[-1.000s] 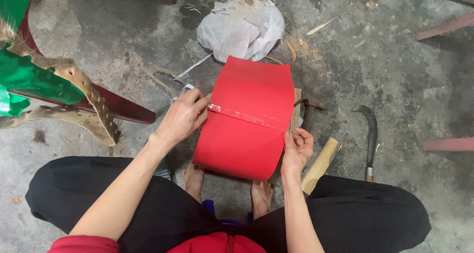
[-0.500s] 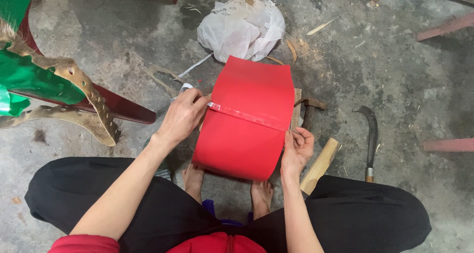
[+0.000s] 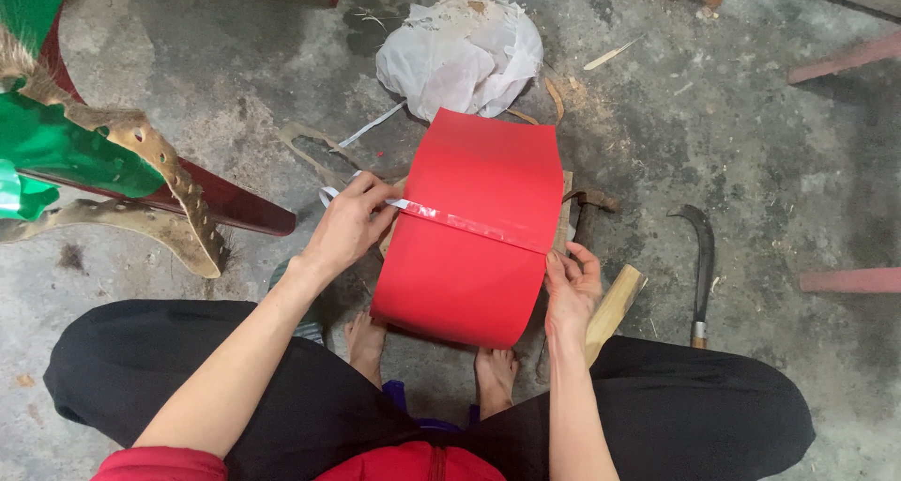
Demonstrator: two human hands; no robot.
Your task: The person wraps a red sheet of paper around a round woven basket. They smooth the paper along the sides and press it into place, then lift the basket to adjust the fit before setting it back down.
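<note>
A curved red sheet (image 3: pixel 474 228) lies bowed upward on the concrete floor (image 3: pixel 751 134), just in front of the seated person's bare feet, with a strip of clear tape (image 3: pixel 469 222) running across its middle from the left edge to the right edge. The left hand (image 3: pixel 349 226) is closed on the tape's loose end at the sheet's left edge, fingers pinched around it and pressing against the red surface. The right hand (image 3: pixel 571 289) rests at the sheet's right edge with its fingers bent narrowly on the edge where the tape ends; whether it pinches the tape or only the sheet is hard to tell from this angle. A hammer (image 3: pixel 589 213) lies partly under the sheet's right side, and a pale wooden block (image 3: pixel 615 307) sits just beside the right wrist. Further right, well apart, a curved sickle (image 3: pixel 701 260) lies on the floor. A crumpled white bag (image 3: pixel 460 54) sits just beyond the sheet's far edge. At the left stands a frame with green foil (image 3: pixel 47 143) and perforated gold trim (image 3: pixel 169 176)
</note>
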